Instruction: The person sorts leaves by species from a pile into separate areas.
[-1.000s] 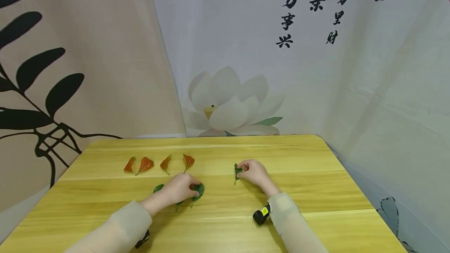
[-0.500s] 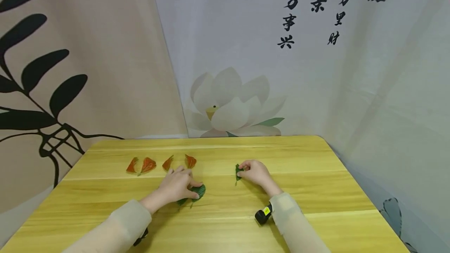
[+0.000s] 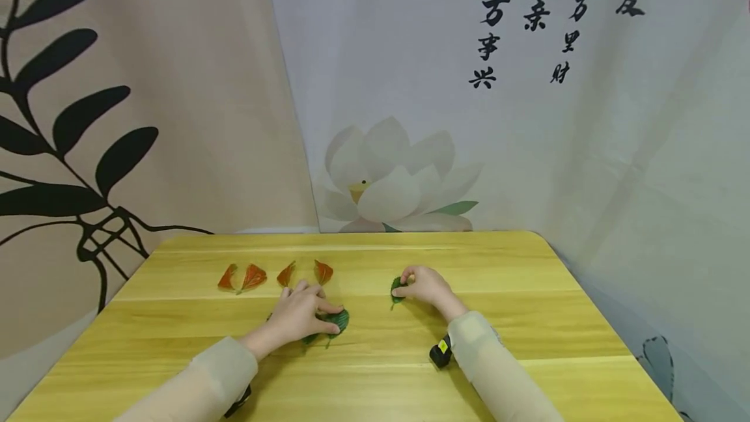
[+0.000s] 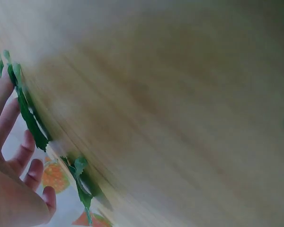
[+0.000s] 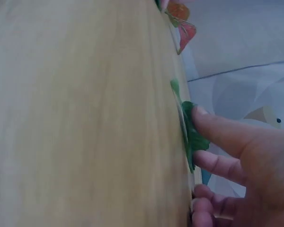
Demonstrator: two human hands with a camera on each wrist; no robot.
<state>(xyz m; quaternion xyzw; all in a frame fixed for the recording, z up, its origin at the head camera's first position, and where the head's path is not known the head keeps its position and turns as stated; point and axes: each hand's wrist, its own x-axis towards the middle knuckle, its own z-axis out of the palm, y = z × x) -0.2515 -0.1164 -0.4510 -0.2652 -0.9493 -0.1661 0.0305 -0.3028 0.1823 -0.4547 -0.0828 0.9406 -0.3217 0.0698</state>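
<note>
My left hand (image 3: 295,314) lies low over the table, thumb and index finger spread and touching a green leaf (image 3: 342,320). Another green leaf (image 3: 310,338) shows partly beneath that hand, and a scrap of green by its wrist is mostly hidden. In the left wrist view the fingers are loosely extended beside green leaves (image 4: 32,124). Farther right, my right hand (image 3: 428,286) pinches a green leaf (image 3: 396,292) between thumb and index finger, at the tabletop. The right wrist view shows this leaf (image 5: 197,140) against the thumb and finger.
Several orange-red leaves (image 3: 254,277) lie in a row toward the back left of the wooden table (image 3: 375,383). Behind the table's far edge hangs a printed cloth (image 3: 404,70) with a lotus and writing. A black wrist device (image 3: 441,351) sits by the right sleeve.
The left hand's fingers have spread out from a more curled hold at the green leaf. The leaf in the right hand has turned to show more of its face. The head view has shifted slightly.
</note>
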